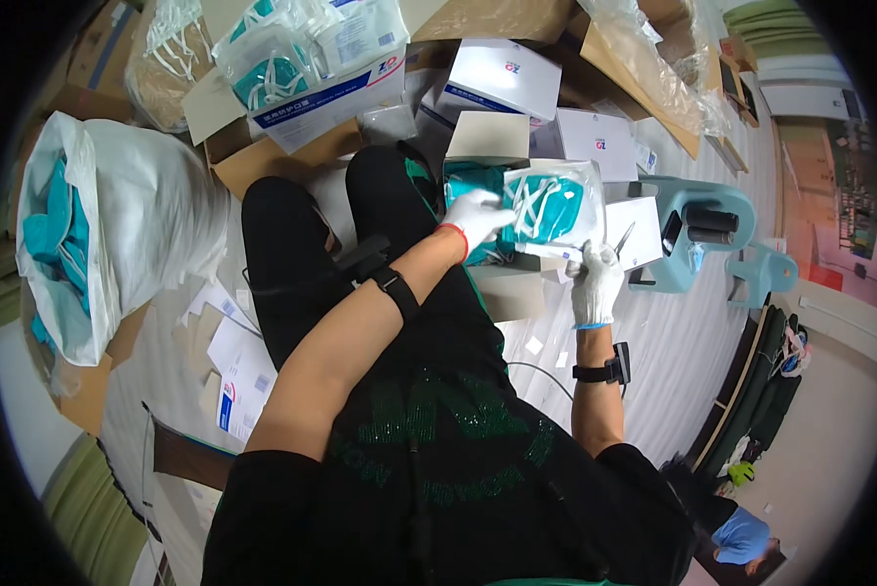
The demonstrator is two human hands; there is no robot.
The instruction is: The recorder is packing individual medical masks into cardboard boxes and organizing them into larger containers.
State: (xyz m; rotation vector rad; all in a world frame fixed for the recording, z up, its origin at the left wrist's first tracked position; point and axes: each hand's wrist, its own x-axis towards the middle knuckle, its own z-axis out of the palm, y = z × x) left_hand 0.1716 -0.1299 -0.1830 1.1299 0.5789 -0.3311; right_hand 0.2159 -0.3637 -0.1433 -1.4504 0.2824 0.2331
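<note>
My left hand [475, 217], in a white glove with a red cuff, has its fingers closed at the left edge of a see-through plastic bag [595, 186]. Inside that bag lie teal face masks [553, 209] with white straps. At the bag's lower right corner is my right hand [597, 280], gloved in white with a blue cuff. Its fingers are closed around a slim pointed metal tool [627, 237] whose lower part is hidden. Beneath the bag stands an open carton [487, 137] with its flaps spread, holding more teal packs [472, 180].
A white sack [150, 215] of teal items stands at left. Ahead is a carton [336, 109] of bagged masks, beside white boxes [505, 78]. Right of my hands is a blue-grey plastic stool [692, 269] with dark objects on it. Flattened boxes [246, 366] and paper scraps litter the floor.
</note>
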